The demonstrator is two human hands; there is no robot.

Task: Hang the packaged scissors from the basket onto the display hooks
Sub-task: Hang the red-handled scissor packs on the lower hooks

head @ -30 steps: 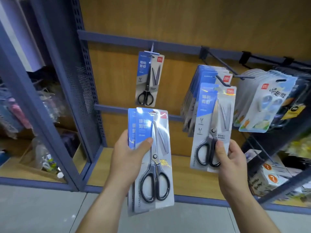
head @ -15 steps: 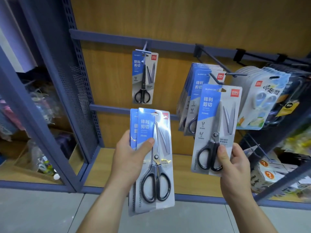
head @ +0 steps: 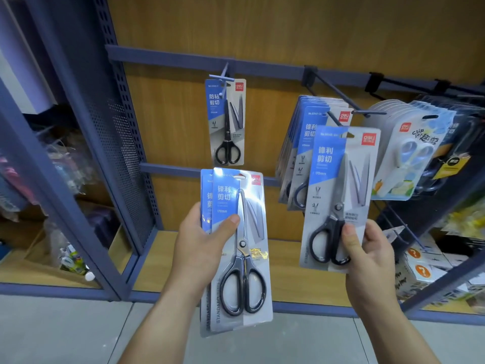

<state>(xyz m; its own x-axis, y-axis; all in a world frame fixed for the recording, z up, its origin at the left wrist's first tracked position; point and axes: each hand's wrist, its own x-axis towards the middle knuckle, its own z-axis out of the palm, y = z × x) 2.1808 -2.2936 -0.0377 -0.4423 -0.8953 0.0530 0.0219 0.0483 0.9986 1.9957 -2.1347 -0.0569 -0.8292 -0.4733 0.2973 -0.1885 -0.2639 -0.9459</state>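
Note:
My left hand (head: 199,248) grips a small stack of packaged scissors (head: 241,258), thumb across the front card, held upright low in the middle. My right hand (head: 367,253) pinches the bottom of a single packaged scissors (head: 341,195), raised in front of the row of matching packs (head: 301,153) hanging on a black display hook (head: 338,101). The card's hang hole sits just below and in front of the hook's tip. No basket is in view.
One smaller scissors pack (head: 227,122) hangs alone on a hook at centre. White and blue clip-scissors packs (head: 409,151) fill the hook to the right. A perforated blue upright (head: 118,143) divides the shelving at left. Small boxes (head: 420,269) sit low right.
My right hand has lifted its single pack up and a little right, closer to the hook with the matching packs. My left hand's stack has stayed put.

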